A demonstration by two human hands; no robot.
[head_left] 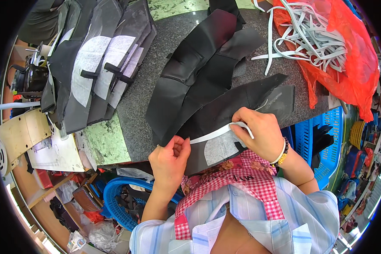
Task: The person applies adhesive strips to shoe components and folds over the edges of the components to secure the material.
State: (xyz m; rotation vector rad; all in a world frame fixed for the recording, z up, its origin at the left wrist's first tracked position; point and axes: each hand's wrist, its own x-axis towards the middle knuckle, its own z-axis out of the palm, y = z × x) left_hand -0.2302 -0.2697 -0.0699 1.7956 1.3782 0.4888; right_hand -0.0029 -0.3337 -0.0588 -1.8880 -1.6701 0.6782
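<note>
Fingers (178, 146) of the left hand (169, 163) pinched one end of a white strip (211, 134) while the right hand (260, 133) gripped its looped other end, stretching it along the edge of a black fabric piece (224, 112) lying on the dark stone counter (135, 110), beside an orange bag of white strips (351, 72).

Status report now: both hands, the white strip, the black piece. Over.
Left hand pinches one end of white strip. Right hand grips the other end, strip taut across black fabric piece. Nothing in the way.
</note>
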